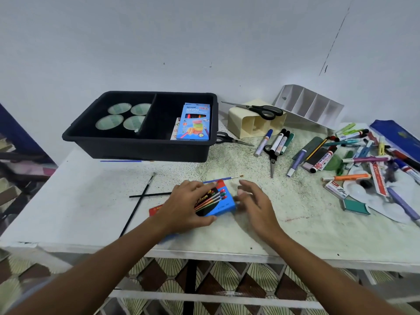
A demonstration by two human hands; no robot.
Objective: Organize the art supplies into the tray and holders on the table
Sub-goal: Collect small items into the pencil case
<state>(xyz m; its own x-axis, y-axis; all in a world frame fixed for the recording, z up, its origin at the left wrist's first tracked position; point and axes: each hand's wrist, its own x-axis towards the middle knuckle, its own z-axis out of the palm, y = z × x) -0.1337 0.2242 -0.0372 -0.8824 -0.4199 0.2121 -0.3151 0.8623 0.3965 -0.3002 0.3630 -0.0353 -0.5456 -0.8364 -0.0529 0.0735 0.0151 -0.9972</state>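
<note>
My left hand (185,206) grips a blue box of coloured pencils (223,204) at the table's front middle, fingers curled over its top. My right hand (253,198) hovers just right of the box with fingers spread and loosely bent, holding nothing. A red flat box (155,210) peeks out under my left hand. The black two-part tray (136,146) stands at the back left, with round paint pans (120,115) in its left part and a blue neon pencil box (195,121) in its right part. A cream holder (236,123) lies on its side at the back.
Two black brushes (141,197) cross left of my hands, and a blue brush (225,178) lies behind the box. Scissors (271,160) and several markers (280,140) lie at centre right. A white divided holder (309,103) leans on the wall. A heap of pens covers the right side.
</note>
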